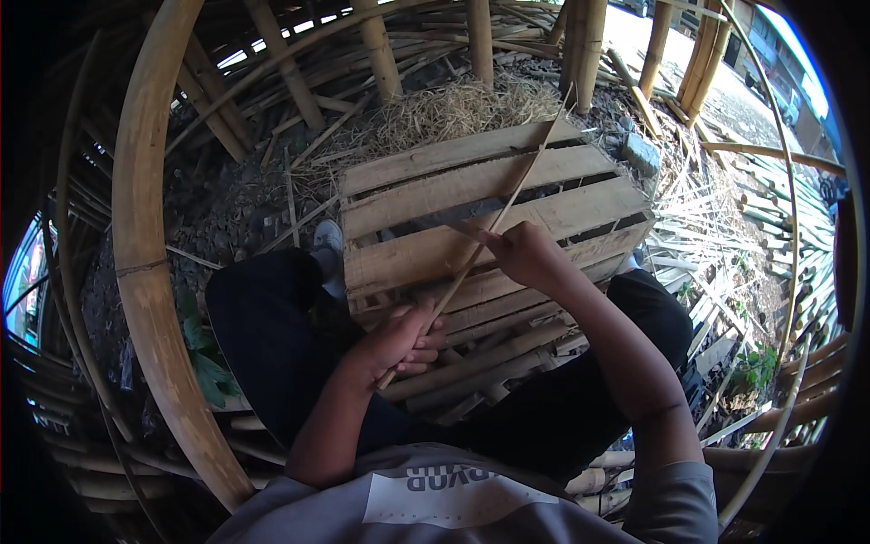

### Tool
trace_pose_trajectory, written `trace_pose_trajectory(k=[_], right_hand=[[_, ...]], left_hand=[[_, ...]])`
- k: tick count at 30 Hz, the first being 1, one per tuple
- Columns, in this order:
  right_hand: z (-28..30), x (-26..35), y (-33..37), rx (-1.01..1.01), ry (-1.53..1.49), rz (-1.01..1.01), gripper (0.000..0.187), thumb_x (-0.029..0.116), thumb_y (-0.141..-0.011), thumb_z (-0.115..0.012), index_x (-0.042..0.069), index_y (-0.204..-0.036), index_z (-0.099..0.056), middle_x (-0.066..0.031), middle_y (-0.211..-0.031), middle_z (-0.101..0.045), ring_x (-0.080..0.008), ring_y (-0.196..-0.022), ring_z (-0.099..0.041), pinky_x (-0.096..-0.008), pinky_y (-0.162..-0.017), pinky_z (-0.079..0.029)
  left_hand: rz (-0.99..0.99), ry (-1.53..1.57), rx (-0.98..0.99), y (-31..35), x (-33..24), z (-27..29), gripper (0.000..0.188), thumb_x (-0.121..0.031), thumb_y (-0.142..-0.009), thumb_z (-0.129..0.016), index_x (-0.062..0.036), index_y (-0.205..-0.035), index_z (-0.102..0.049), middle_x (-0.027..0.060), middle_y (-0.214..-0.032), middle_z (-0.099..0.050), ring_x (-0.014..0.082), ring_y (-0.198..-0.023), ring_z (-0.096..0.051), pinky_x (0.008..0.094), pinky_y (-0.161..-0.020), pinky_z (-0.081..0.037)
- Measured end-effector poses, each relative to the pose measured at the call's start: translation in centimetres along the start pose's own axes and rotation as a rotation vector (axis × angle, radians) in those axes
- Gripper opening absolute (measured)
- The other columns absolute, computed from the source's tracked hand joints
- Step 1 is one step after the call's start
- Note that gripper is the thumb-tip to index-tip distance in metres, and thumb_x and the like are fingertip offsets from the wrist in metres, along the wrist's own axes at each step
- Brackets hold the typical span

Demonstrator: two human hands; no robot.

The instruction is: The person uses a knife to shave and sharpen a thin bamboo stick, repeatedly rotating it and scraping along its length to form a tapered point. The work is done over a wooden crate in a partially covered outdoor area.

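Observation:
A long thin bamboo strip (521, 181) slants from low at the left up to the far right, above a low slatted wooden table (399, 263). My left hand (399, 340) is wrapped round the strip near its lower end, which pokes out below the fingers. My right hand (527, 258) is closed on a knife, whose narrow blade (466, 229) points left and lies against or just beside the strip. The handle is hidden inside the fist. Whether the blade bites into the bamboo is too small to tell.
A thick bamboo pole (140, 227) rises close on the left. Dry shavings (462, 113) heap behind the table. Bamboo posts (584, 54) stand at the back, and many cut bamboo lengths (788, 213) lie at the right. More pieces (489, 358) lie beneath the table's near edge.

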State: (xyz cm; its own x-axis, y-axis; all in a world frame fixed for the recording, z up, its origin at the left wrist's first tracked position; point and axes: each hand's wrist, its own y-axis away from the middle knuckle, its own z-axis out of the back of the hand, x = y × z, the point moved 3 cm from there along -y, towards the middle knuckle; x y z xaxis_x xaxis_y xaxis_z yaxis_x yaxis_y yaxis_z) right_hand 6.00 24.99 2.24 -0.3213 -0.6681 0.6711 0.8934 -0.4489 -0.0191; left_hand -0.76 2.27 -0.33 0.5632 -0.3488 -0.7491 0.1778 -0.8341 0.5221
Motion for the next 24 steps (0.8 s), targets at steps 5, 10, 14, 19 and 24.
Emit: trace_pose_trajectory(k=[5, 10, 14, 19, 24], right_hand=[[-1.4, 2.0, 2.4, 0.059, -0.242, 0.043, 0.057, 0.044, -0.093, -0.073, -0.007, -0.069, -0.064, -0.0164, -0.05, -0.051, -0.0109, -0.051, -0.05, -0.0429, -0.051, -0.043], [-1.8, -0.6, 1.2, -0.071, -0.343, -0.105, 0.053, 0.042, -0.092, -0.072, -0.005, -0.068, -0.065, -0.0142, -0.052, -0.055, -0.0189, -0.052, -0.054, -0.0407, -0.053, -0.045], [-0.5, -0.9, -0.2, -0.086, -0.2, -0.127, 0.049, 0.037, -0.092, -0.069, -0.007, -0.07, -0.066, -0.0229, -0.058, -0.061, -0.0363, -0.058, -0.067, -0.0454, -0.058, -0.049], [1.8, -3.1, -1.5, -0.19, -0.087, 0.02, 0.035, 0.024, -0.096, -0.061, -0.006, -0.081, -0.068, -0.0295, -0.071, -0.063, -0.0439, -0.074, -0.069, -0.0484, -0.065, -0.05], [3.3, -4.7, -1.6, -0.119, -0.069, 0.13, 0.025, 0.017, -0.096, -0.057, -0.004, -0.09, -0.07, -0.0304, -0.081, -0.065, -0.0466, -0.082, -0.068, -0.0495, -0.071, -0.051]], left_hand=[[0.032, 0.048, -0.012, 0.1, 0.1, -1.2, 0.041, -0.049, -0.109, -0.038, -0.0108, -0.098, -0.048, -0.0047, -0.065, -0.038, 0.0024, -0.044, -0.031, 0.02, -0.036, -0.027], [0.045, 0.132, 0.008, 0.6, 0.5, -2.5, 0.042, -0.048, -0.109, -0.039, -0.009, -0.105, -0.052, -0.0013, -0.073, -0.047, 0.0029, -0.044, -0.035, 0.0183, -0.035, -0.028], [0.076, 0.21, 0.193, 1.2, 0.3, -1.3, 0.038, -0.046, -0.109, -0.045, -0.0093, -0.105, -0.053, 0.0, -0.076, -0.05, 0.0054, -0.046, -0.042, 0.0191, -0.038, -0.032], [-0.06, 0.107, 0.009, -0.3, 1.0, -0.7, 0.034, -0.044, -0.108, -0.048, -0.0101, -0.105, -0.053, -0.0015, -0.073, -0.049, 0.0039, -0.045, -0.039, 0.0185, -0.039, -0.032], [0.019, 0.196, 0.071, 0.2, 0.3, -0.6, 0.038, -0.047, -0.108, -0.045, -0.0119, -0.097, -0.052, -0.0045, -0.063, -0.042, 0.0029, -0.043, -0.035, 0.0197, -0.039, -0.029]])
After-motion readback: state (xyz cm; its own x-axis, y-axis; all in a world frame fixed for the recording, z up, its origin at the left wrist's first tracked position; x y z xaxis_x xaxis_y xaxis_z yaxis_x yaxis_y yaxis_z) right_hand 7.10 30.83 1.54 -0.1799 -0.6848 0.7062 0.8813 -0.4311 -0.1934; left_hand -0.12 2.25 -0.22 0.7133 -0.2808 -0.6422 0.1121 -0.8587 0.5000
